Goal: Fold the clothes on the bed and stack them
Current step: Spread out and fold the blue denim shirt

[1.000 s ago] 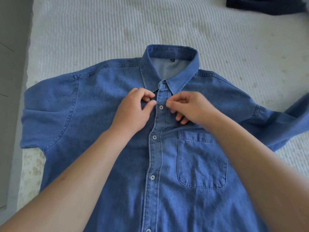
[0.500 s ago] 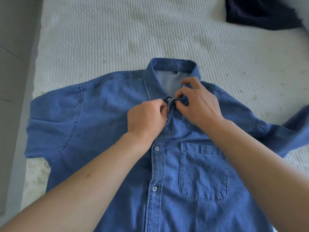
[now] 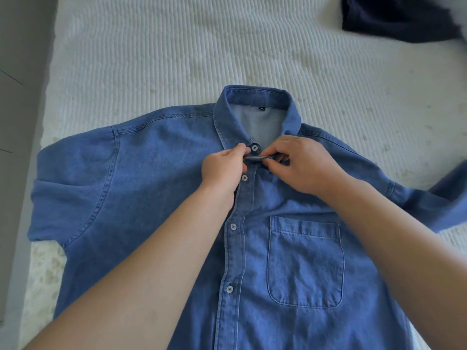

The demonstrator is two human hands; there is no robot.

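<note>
Denim shirt (image 3: pixel 161 188) lies front-up along the bed (image 3: pixel 151 59), collar toward its far edge; left hand (image 3: pixel 223 170) and right hand (image 3: pixel 303 165) pinch the top placket.

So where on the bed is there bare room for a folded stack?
Bare bedspread lies beyond the denim shirt's collar, left of the dark garment. The near half is crowded: shirt, left hand, right hand.

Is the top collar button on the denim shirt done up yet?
Not yet. The collar button sits bare, and both hands pinch the loose band just below it.
</note>
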